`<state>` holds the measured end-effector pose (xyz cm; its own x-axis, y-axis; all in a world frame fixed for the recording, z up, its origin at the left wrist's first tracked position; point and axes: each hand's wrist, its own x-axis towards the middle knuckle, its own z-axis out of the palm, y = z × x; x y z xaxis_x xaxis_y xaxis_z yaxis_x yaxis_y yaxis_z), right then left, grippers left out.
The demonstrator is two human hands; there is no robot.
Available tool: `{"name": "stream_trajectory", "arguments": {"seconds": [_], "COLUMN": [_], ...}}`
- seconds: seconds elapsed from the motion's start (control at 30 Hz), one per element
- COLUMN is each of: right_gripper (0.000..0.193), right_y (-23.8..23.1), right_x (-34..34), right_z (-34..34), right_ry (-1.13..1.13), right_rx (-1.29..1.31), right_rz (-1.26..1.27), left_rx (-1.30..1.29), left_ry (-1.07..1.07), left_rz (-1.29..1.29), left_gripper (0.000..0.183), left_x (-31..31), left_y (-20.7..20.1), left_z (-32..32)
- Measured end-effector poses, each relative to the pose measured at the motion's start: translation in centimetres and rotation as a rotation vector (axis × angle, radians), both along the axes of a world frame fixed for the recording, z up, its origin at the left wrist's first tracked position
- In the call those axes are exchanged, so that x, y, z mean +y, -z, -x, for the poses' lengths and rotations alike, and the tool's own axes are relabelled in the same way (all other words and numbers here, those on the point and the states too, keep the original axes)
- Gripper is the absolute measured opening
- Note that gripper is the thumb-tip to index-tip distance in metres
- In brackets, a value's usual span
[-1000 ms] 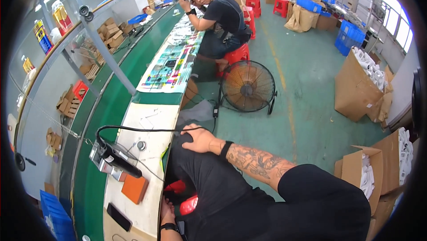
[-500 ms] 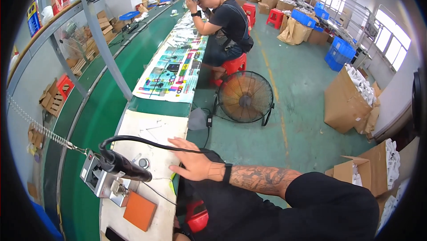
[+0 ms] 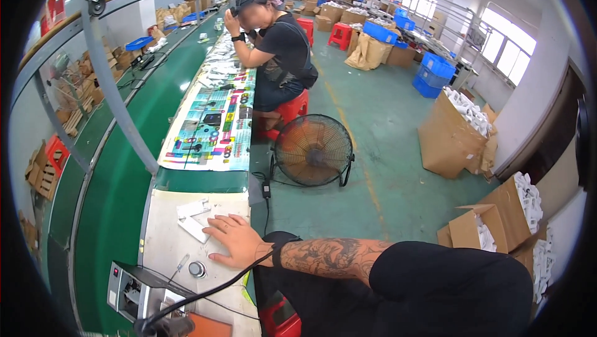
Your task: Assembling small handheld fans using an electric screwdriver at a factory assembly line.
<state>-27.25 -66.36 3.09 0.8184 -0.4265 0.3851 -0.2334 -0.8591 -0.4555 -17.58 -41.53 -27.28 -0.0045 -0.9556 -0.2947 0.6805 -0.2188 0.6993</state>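
My right hand (image 3: pixel 238 242) reaches in from the right, palm down over the pale bench top (image 3: pixel 163 225) by its right edge. Its fingers are spread, with the tips beside some white plastic pieces (image 3: pixel 194 228); whether they touch cannot be told. Nearer than the hand, a round silver-topped part (image 3: pixel 197 268) and a small screwdriver (image 3: pixel 180 265) lie on the bench. A black cable (image 3: pixel 230 283) arcs past my wrist down to a dark tool (image 3: pixel 168 327), cut off at the lower edge. My left hand is out of sight.
A grey metal box (image 3: pixel 129 293) and an orange block (image 3: pixel 210 326) stand at the bench's near end. Beyond, a person (image 3: pixel 280 44) sits by a colourful printed mat (image 3: pixel 208 125). A floor fan (image 3: pixel 314 150) and cartons of white parts (image 3: pixel 457 131) stand to the right.
The view has shifted, so the scene sits lower and further left. My right hand has moved further over the bench, toward the white pieces. The dark tool has dropped to the lower edge.
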Motion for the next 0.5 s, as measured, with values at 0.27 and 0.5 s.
{"name": "stream_trajectory", "arguments": {"seconds": [0.27, 0.5], "right_gripper": [0.072, 0.071], "right_y": [-0.4, -0.5], "right_x": [-0.6, -0.1], "right_z": [0.3, 0.0], "right_ry": [-0.012, -0.041], "right_rx": [0.016, 0.012], "right_rz": [-0.042, -0.039], "left_rx": [0.325, 0.583], "left_ry": [0.383, 0.602], "left_rz": [0.268, 0.580], "left_gripper": [0.017, 0.015], "left_x": [-2.4, -4.2], "left_y": [2.2, 4.1], "left_z": [0.2, 1.9]}}
